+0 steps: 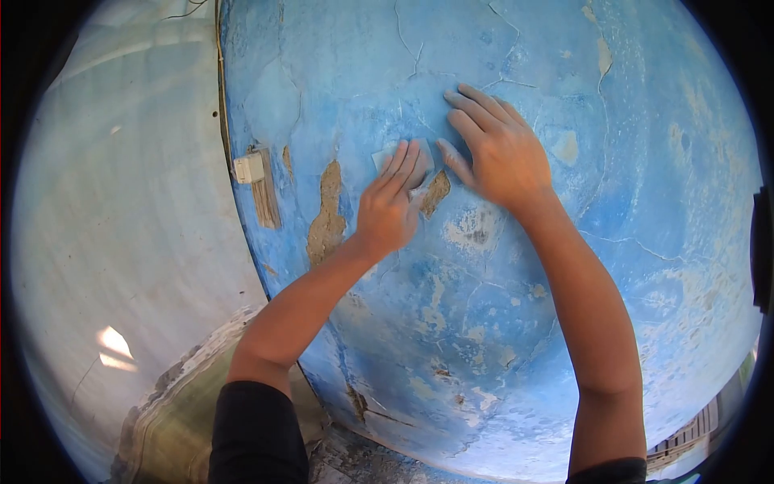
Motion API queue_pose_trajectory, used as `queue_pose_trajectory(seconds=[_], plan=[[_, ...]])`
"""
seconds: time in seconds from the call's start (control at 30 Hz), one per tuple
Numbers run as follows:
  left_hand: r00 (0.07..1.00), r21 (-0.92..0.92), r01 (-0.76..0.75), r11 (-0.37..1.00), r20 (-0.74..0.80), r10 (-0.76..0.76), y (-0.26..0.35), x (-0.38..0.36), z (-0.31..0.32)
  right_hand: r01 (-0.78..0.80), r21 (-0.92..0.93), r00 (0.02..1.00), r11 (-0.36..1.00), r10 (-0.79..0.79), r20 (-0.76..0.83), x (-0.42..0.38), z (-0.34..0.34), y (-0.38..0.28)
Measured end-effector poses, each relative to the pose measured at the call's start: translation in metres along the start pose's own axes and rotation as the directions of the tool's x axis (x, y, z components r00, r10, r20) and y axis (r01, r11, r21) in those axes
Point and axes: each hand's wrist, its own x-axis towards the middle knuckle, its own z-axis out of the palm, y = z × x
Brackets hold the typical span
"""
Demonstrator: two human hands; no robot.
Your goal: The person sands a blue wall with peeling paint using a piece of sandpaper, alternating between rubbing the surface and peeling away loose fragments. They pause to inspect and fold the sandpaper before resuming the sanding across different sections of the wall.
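Observation:
A blue painted wall [500, 323] with cracks and peeling patches fills the view. My left hand [391, 206] presses a small grey piece of sandpaper [385, 155] flat against the wall, fingers together on top of it. My right hand [496, 145] lies flat on the wall just to the right, fingers spread, thumb close to the left hand's fingertips. A bare brown patch [436, 194] of exposed plaster shows between the two hands. Another long bare patch [326, 218] runs down to the left of my left wrist.
A white wall switch [249, 168] on a wooden strip [264, 198] sits at the blue wall's left edge. A pale whitewashed wall [121, 202] extends to the left. Rubble and rough floor [169, 419] lie at the bottom.

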Motion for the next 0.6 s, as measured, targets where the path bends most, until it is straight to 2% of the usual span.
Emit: queue_pose_trajectory(seconds=[0.07, 0.1, 0.17, 0.2, 0.27, 0.33, 0.4, 0.43, 0.5, 0.53, 0.6], plan=[[0.988, 0.093, -0.107, 0.99, 0.124, 0.095, -0.019, 0.013, -0.018, 0.002, -0.013, 1.0, 1.0, -0.002, -0.004, 0.004, -0.001, 0.002], [0.987, 0.094, -0.108, 0.99, 0.126, 0.096, -0.019, 0.018, -0.016, -0.007, -0.004, 1.0, 1.0, 0.007, 0.001, 0.003, 0.0, 0.001], [0.986, 0.24, 0.167, 0.956, -0.036, -0.163, -0.009, 0.022, -0.007, -0.031, 0.013, 0.999, 0.999, 0.03, 0.014, -0.001, 0.001, -0.003], [0.985, 0.238, 0.17, 0.956, -0.028, -0.168, 0.003, 0.014, -0.004, -0.038, 0.006, 0.999, 0.999, 0.038, 0.014, -0.002, 0.001, -0.003], [0.995, 0.07, 0.052, 0.996, 0.081, -0.058, 0.023, 0.004, -0.002, -0.033, -0.011, 0.999, 0.999, 0.033, 0.004, 0.0, 0.001, 0.0], [0.995, 0.134, 0.012, 0.991, 0.099, -0.025, 0.016, 0.011, -0.008, -0.035, -0.02, 0.998, 0.999, 0.036, 0.057, 0.0, 0.001, 0.0], [0.989, 0.045, 0.114, 0.992, 0.091, -0.118, 0.01, 0.019, -0.013, -0.022, -0.066, 0.997, 0.998, 0.027, 0.07, 0.001, 0.0, -0.004], [0.989, 0.039, 0.112, 0.993, 0.089, -0.115, 0.017, 0.016, -0.006, -0.02, -0.118, 0.997, 0.993, 0.029, 0.076, 0.002, -0.002, -0.005], [0.956, 0.005, 0.29, 0.957, -0.04, -0.29, 0.039, 0.006, 0.011, -0.044, -0.142, 0.996, 0.989, 0.054, 0.067, 0.0, 0.002, -0.007], [0.957, -0.004, 0.288, 0.958, -0.044, -0.288, 0.04, 0.005, 0.012, -0.061, -0.165, 0.996, 0.984, 0.071, 0.054, -0.001, 0.003, -0.006], [0.997, 0.077, 0.07, 0.995, 0.02, -0.072, 0.033, 0.003, 0.007, -0.053, -0.166, 0.996, 0.985, 0.064, 0.063, -0.002, 0.003, -0.007]])
